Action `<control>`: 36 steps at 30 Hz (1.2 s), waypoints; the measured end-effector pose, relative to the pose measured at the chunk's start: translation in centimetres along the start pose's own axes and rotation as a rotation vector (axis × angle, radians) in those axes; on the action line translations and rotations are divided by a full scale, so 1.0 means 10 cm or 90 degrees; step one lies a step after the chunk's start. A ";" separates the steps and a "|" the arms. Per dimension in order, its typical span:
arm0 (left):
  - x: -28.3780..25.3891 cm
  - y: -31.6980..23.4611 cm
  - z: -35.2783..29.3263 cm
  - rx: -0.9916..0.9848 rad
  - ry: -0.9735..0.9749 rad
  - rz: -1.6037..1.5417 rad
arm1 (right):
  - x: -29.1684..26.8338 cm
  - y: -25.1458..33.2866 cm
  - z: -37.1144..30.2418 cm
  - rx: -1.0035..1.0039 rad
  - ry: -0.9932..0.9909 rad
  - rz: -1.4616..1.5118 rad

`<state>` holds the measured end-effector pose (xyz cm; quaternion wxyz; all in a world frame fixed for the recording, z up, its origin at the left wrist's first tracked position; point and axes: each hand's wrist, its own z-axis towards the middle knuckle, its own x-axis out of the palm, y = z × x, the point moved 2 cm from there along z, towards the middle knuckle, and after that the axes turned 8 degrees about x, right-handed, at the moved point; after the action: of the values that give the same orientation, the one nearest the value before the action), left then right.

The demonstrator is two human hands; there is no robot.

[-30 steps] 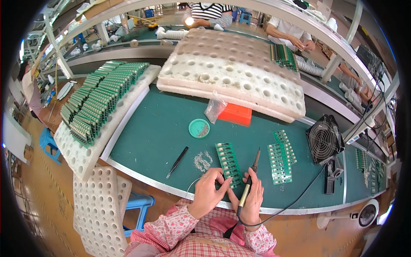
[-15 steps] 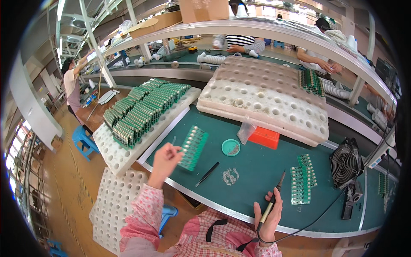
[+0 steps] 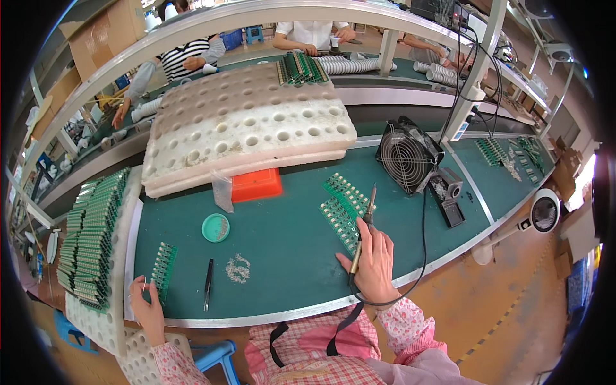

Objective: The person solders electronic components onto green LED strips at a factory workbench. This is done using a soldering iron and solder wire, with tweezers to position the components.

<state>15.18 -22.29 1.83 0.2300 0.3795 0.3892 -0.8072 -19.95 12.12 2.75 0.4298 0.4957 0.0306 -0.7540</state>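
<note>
My left hand (image 3: 147, 309) is at the left edge of the green table, its fingertips apart beside a narrow green circuit board (image 3: 165, 266). Whether a finger touches the board's edge is hard to tell. In my right hand (image 3: 375, 266) is a soldering iron (image 3: 356, 256), tip pointing up and away. The fingers of that hand reach the lower right end of two overlapping green circuit boards (image 3: 339, 218). Black tweezers (image 3: 208, 285) lie near the front edge, beside a small heap of tiny pale parts (image 3: 238, 268). Beyond them sits a round green dish (image 3: 215, 228) holding small bits.
Rows of upright circuit boards (image 3: 96, 237) stand on foam at the left. A large holed foam block (image 3: 244, 122) lies at the back, behind a red box (image 3: 256, 185) and a plastic bag (image 3: 222, 192). A black fan (image 3: 407, 157) and iron stand (image 3: 447, 196) are right. Co-workers sit beyond.
The view has swung right. My left hand's board now lies lower, at the table's left edge. My right hand, still with the soldering iron, has moved up to the two overlapping boards.
</note>
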 end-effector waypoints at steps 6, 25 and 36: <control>-0.12 -0.67 -0.43 0.100 -0.127 -0.050 | 0.02 -0.09 0.04 -0.011 0.026 -0.014; 0.35 -1.95 -0.79 0.433 0.141 -0.150 | -0.16 0.85 -0.54 -0.026 0.170 0.087; 0.45 -2.17 -0.79 0.557 0.241 -0.185 | -0.15 0.64 -0.47 -0.240 0.254 0.263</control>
<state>1.46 -3.46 4.87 -0.1401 0.5223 0.0976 -0.8355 -12.08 11.22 3.93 0.6433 0.5407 0.1519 -0.5203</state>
